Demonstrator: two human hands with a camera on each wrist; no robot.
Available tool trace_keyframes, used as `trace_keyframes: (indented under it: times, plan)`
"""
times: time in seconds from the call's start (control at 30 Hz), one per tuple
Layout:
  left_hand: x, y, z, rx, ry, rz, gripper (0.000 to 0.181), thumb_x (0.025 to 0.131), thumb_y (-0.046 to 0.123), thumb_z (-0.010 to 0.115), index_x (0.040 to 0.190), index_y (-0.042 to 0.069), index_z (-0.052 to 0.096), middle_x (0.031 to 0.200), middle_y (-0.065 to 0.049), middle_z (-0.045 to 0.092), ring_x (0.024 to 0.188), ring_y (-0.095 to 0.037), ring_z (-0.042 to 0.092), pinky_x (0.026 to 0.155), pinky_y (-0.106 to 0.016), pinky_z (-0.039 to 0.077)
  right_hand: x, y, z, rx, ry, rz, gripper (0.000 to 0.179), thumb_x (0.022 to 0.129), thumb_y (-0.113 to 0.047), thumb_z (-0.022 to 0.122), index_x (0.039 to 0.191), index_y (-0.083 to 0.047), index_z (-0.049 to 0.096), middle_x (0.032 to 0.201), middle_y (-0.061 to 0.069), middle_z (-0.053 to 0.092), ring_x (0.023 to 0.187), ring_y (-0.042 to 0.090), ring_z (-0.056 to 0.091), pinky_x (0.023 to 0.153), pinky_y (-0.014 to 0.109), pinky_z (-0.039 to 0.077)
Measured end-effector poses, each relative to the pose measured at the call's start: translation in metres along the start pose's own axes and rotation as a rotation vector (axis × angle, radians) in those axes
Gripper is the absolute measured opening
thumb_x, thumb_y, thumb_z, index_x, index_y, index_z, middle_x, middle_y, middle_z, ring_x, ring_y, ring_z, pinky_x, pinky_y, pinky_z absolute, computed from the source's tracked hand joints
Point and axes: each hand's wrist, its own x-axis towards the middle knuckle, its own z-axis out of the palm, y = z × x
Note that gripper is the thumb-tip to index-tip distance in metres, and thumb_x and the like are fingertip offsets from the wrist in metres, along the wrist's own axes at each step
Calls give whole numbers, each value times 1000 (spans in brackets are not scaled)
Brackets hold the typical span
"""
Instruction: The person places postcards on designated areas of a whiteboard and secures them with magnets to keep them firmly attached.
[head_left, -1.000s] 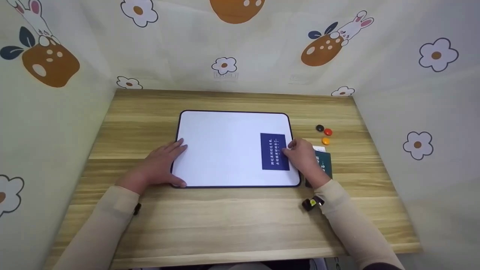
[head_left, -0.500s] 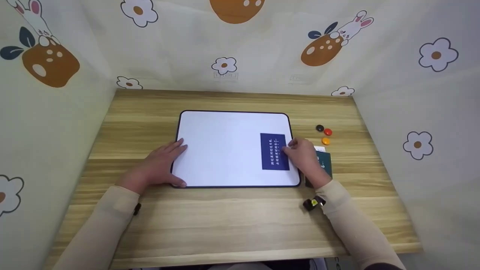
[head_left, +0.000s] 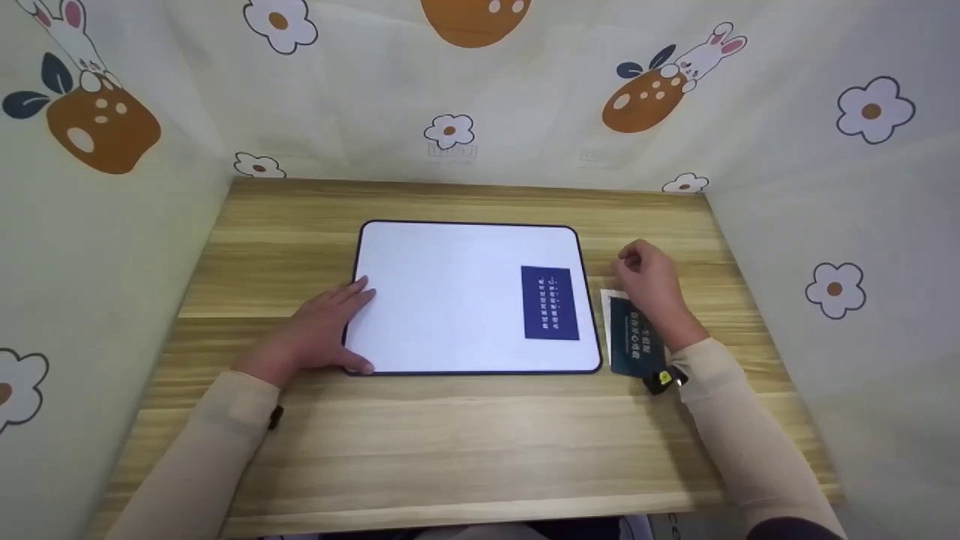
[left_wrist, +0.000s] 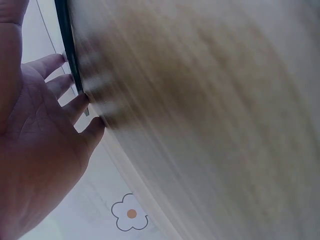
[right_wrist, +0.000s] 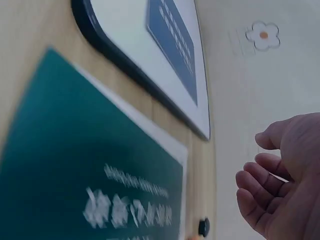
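A whiteboard [head_left: 450,300] with a dark rim lies on the wooden table. My left hand [head_left: 319,326] rests spread on its left edge, thumb at the near corner; the left wrist view shows the fingers [left_wrist: 92,131] along the rim. On the board's right part lies a dark blue card [head_left: 550,304] with white writing. My right hand [head_left: 651,285] is off the board, to its right, fingers loosely bent and holding nothing. It hovers over the spot of the round magnets, hidden in the head view. A black magnet [right_wrist: 204,227] and a sliver of an orange one [right_wrist: 194,238] show in the right wrist view.
A dark green card [head_left: 628,341] with white writing lies on a white-edged sheet or card right of the board, partly under the right forearm. Patterned curtain walls [head_left: 525,97] enclose the table at the back and both sides.
My right hand has let go of the blue card's right edge and moved right and away from me, uncovering more of the green card. The blue card stays put; my left hand has not moved.
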Motion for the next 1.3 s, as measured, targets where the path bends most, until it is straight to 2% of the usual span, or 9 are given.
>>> trace_keyframes:
  times: [0.27, 0.43, 0.7, 1.0, 1.3]
  plan:
    - [0, -1, -2, -15, -4, 11, 134, 75, 67, 96, 176, 9, 29, 185, -15, 13, 168, -48, 11, 131, -72, 14, 16, 31, -36, -73, 36, 51, 31, 109, -16, 68, 127, 8, 64, 117, 24, 65, 104, 38, 63, 88, 49, 53]
    - [0, -1, -2, -11, -11, 5, 134, 76, 69, 95, 176, 10, 28, 185, -14, 12, 168, -47, 10, 132, -71, 13, 23, 45, -47, -99, 26, 93, 35, 108, -16, 65, 132, 10, 61, 124, 26, 60, 109, 41, 60, 92, 52, 53]
    - [-2, 0, -3, -18, -1, -1, 134, 75, 68, 96, 176, 11, 29, 186, -13, 12, 169, -46, 10, 132, -70, 13, 29, 58, -46, -126, -52, 159, 41, 111, -19, 61, 143, 6, 57, 136, 25, 53, 116, 42, 54, 99, 56, 54]
    - [-1, 1, -2, -8, -4, 4, 134, 76, 68, 95, 176, 10, 29, 185, -15, 13, 168, -47, 11, 132, -71, 14, 36, 72, -37, -146, -126, 151, 47, 108, -20, 68, 145, 7, 56, 134, 27, 51, 113, 41, 56, 94, 54, 55]
    - [0, -1, 0, -4, 1, 7, 133, 75, 67, 96, 175, 10, 30, 185, -14, 14, 168, -46, 12, 132, -71, 15, 46, 76, -33, -220, -202, 183, 47, 108, -21, 69, 143, 8, 58, 132, 28, 51, 113, 41, 56, 99, 56, 55]
